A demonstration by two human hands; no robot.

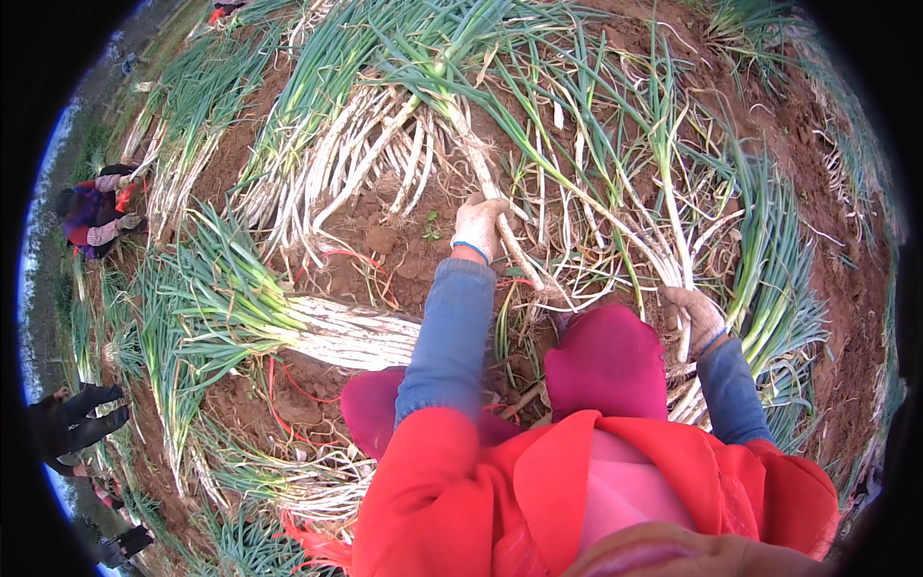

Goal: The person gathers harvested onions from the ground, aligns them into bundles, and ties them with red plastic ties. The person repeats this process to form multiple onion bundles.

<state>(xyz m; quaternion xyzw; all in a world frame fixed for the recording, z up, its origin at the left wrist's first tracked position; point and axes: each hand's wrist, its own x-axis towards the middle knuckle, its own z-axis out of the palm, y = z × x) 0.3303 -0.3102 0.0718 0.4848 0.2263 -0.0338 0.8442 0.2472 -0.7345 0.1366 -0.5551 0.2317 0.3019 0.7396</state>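
My left hand (477,225), in a pale work glove, is closed around the white shaft of a long green onion (516,251), whose root end points down toward my knees. My right hand (694,317), gloved too, grips several green onion stalks (667,265) near their lower ends, with their leaves spreading up and away. Beyond my left hand lies a wide heap of green onions (317,162), white shafts toward me. A thick bunch of green onions (353,333) lies sideways at my left, its white ends beside my left forearm.
Loose stalks cover the reddish soil (386,238) ahead. Red plastic strips (277,404) lie at the left, and a red plastic bundle (317,541) is at lower left. More green onions (771,288) lie at right. A crouching person (101,209) and a standing person (79,422) are at far left.
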